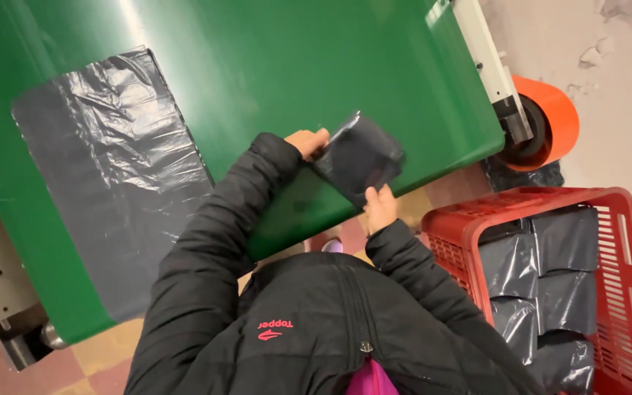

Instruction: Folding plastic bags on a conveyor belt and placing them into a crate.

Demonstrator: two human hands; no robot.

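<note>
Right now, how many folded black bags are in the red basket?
5 show in the red basket: two folded black bags on top, two below, one at the bottom. More may lie hidden underneath.

Both arms in black padded sleeves reaching forward over the green conveyor belt (316, 66), left hand (307, 141) curled, fingers gripping above the belt's near edge, right hand (380, 207) closed, pinching just off that edge, elbows bent, wrists close together
</note>
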